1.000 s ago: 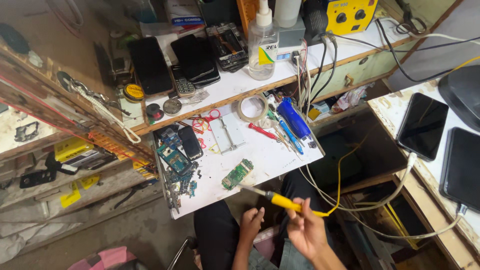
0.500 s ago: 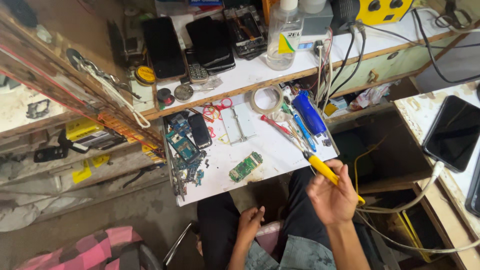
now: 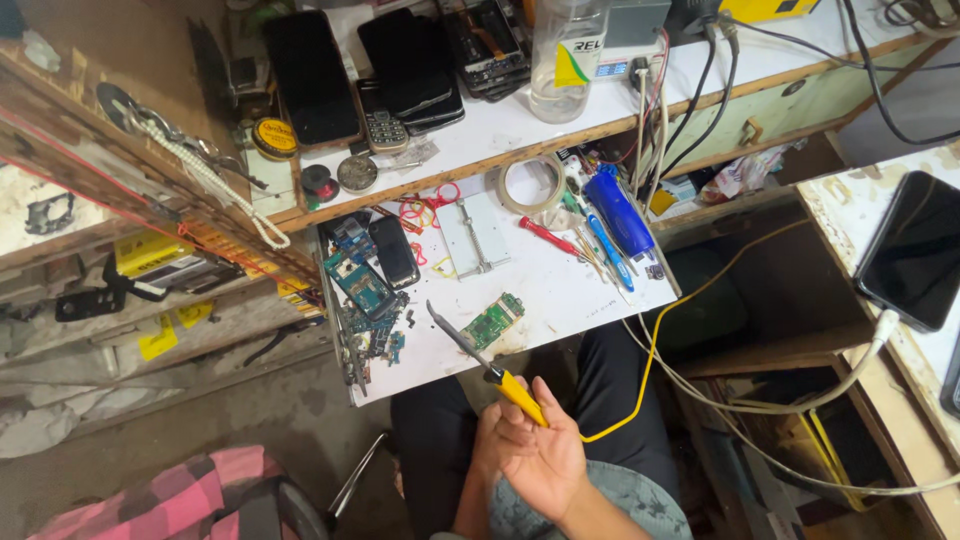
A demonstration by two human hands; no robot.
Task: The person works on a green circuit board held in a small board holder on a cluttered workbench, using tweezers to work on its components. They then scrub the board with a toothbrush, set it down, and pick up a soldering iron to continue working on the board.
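Observation:
My right hand (image 3: 548,458) is closed around the yellow handle of a soldering iron (image 3: 518,392), low over my lap. The iron's dark shaft slants up and left, its tip hanging over the white work board (image 3: 570,300) just left of a small green circuit board (image 3: 493,322). A yellow cord (image 3: 660,340) runs from the handle off to the right. My left hand (image 3: 488,440) sits right against the right hand, mostly hidden behind it, so its grip is unclear.
On the board lie a metal holder plate (image 3: 472,232), a tape roll (image 3: 530,185), a dark phone (image 3: 395,250), opened phone parts (image 3: 360,285), a blue-handled tool (image 3: 620,212) and a red screwdriver (image 3: 548,236). On the shelf behind stand phones (image 3: 310,75) and a clear bottle (image 3: 565,50). Another phone (image 3: 915,250) lies at the right.
My right hand has come down and left to meet the left hand. The soldering iron has swung from the board's right edge to point up-left beside the green circuit board.

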